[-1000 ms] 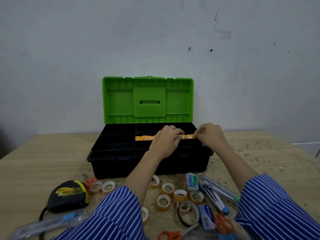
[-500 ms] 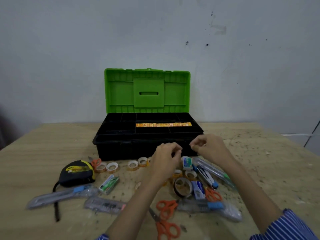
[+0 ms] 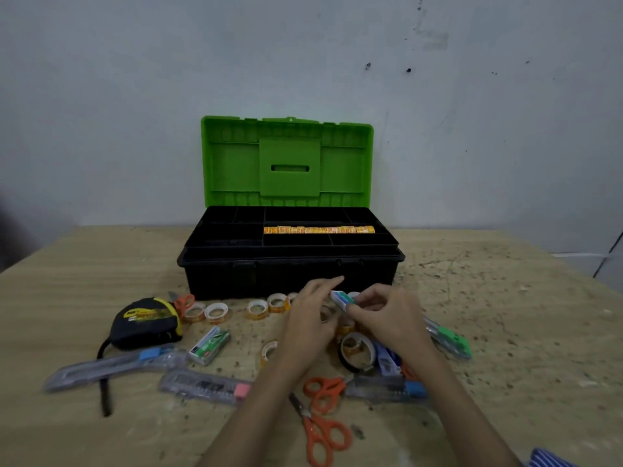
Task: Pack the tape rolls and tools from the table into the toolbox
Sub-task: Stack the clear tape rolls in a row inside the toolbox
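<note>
The black toolbox stands open with its green lid upright. A row of orange tape rolls lies in one tray compartment. In front of the box, my right hand pinches a small white and green box just above the table. My left hand hovers beside it with the index finger stretched out, over loose tape rolls. A larger tape roll lies below my hands. Whether the left fingers touch a roll is hidden.
On the wooden table lie a black and yellow tape measure, another small box, three clear utility knives, orange scissors, more tape rolls and a green-tipped cutter. A grey wall stands behind.
Both hands left the row of tape rolls in the tray and drew back to the table in front of the toolbox. My right hand has picked up the small box.
</note>
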